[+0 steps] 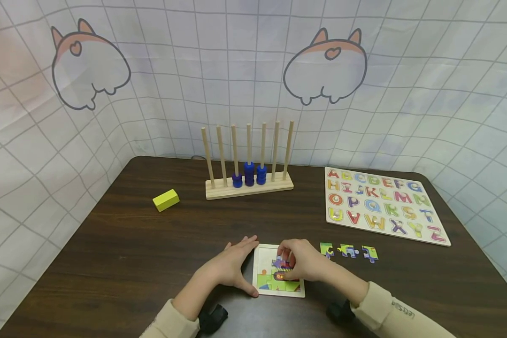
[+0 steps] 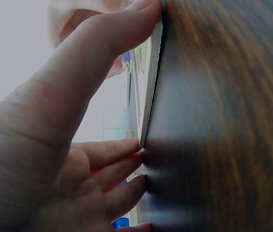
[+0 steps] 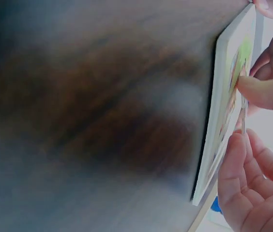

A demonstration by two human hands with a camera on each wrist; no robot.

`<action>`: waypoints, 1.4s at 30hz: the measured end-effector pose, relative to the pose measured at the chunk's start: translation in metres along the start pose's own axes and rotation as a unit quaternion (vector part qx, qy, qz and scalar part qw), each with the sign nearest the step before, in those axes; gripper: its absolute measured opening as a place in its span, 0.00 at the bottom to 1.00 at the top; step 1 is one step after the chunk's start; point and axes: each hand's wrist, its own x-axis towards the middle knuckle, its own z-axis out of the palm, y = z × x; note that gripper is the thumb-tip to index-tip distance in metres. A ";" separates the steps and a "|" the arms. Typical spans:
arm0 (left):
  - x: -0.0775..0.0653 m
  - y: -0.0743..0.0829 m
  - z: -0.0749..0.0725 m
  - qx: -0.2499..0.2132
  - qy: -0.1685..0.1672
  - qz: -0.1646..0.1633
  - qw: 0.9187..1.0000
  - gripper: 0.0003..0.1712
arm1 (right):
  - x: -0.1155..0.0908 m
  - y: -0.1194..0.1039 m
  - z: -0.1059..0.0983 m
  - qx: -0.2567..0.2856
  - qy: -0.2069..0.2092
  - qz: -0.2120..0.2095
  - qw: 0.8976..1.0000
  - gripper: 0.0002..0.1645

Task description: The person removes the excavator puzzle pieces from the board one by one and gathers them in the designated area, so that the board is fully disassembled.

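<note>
A small square jigsaw puzzle tray (image 1: 279, 294) with a pale frame lies flat on the table. Green pieces fill its lower part. My left hand (image 1: 230, 265) is spread along the tray's left side, thumb at the near corner and fairly straight fingertips at the far one. Over the tray, my right hand (image 1: 303, 260) pinches a puzzle piece (image 3: 243, 116) between thumb and fingers. That piece appears edge-on in the right wrist view, tilted against the tray; my fingers partly hide it. Loose puzzle pieces (image 1: 348, 251) lie in a row right of my right hand.
Behind the tray stands a wooden peg rack (image 1: 249, 188) with blue and purple rings on three pegs. A yellow block (image 1: 166, 200) is at the left. To the right lies an alphabet board (image 1: 384, 204) with letters. A grid-patterned cloth (image 1: 253, 70) hangs behind the dark table (image 1: 122, 263).
</note>
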 end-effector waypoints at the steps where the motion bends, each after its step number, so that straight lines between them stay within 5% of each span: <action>1: 0.000 0.000 0.000 0.000 0.000 0.000 1.000 0.63 | 0.000 0.000 0.000 -0.002 0.003 -0.002 1.000 0.23; 13: 0.000 0.000 -0.001 -0.004 0.000 0.002 1.000 0.63 | 0.000 -0.003 -0.001 0.009 0.018 0.020 1.000 0.23; 23: -0.001 0.000 0.000 0.001 -0.001 -0.002 1.000 0.63 | -0.008 0.001 -0.010 0.030 0.029 -0.015 0.999 0.23; 42: -0.002 0.001 0.000 -0.001 0.003 0.004 1.000 0.63 | -0.049 0.024 -0.044 0.035 0.073 -0.022 0.996 0.22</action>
